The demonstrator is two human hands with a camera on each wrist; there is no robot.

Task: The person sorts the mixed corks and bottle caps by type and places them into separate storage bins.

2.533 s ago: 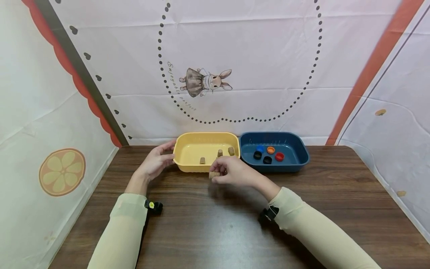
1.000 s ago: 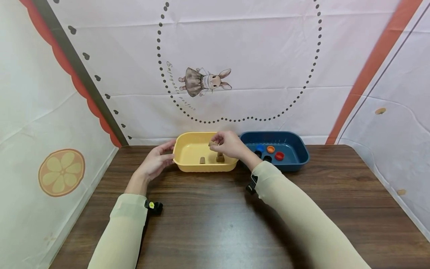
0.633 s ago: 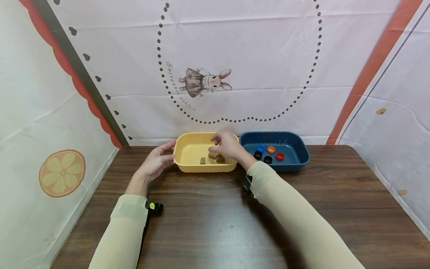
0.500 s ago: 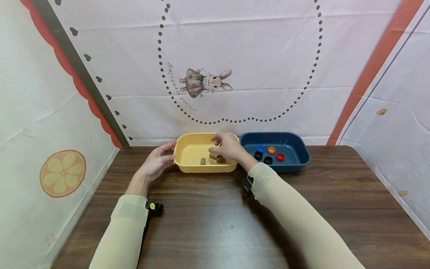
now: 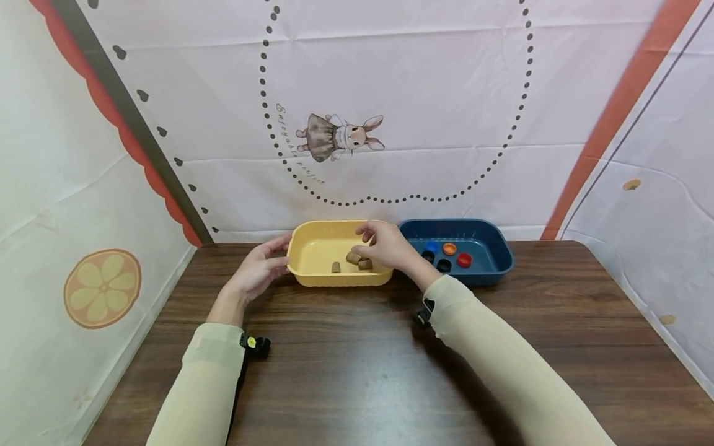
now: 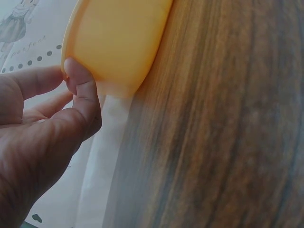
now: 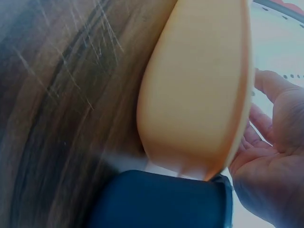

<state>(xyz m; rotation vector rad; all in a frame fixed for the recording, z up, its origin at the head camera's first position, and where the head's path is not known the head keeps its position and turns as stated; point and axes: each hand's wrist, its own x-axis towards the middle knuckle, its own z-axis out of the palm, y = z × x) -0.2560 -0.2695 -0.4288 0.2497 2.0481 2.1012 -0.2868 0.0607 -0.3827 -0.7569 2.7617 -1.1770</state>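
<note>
My left hand (image 5: 253, 269) holds the left end of a yellow plastic basin (image 5: 312, 280), its thumb and fingers at the rim. In the left wrist view that thumb (image 6: 78, 78) bends onto the basin's edge. Over the basin's right side hovers my right hand (image 5: 385, 246), fingers relaxed, thumb apart from them and nothing between. Below its fingertips, bottle corks (image 5: 365, 264) lie close together on the basin floor, partly covered by the hand. One separate cork (image 5: 336, 267) stands nearer the middle. The right wrist view shows the right hand (image 7: 270, 147) beyond the basin's wall.
A dark blue basin (image 5: 485, 277) adjoins the yellow one on the right. Inside it lie several bottle caps, among them a red cap (image 5: 464, 259), an orange cap (image 5: 449, 248) and black ones. Both basins stand at the back of the wooden table (image 5: 346, 371), before a printed cloth (image 5: 446, 93).
My right hand carried a cork from in front of the yellow basin into it and let go among the others. Then it drew slightly right. My left hand stayed on the rim.
</note>
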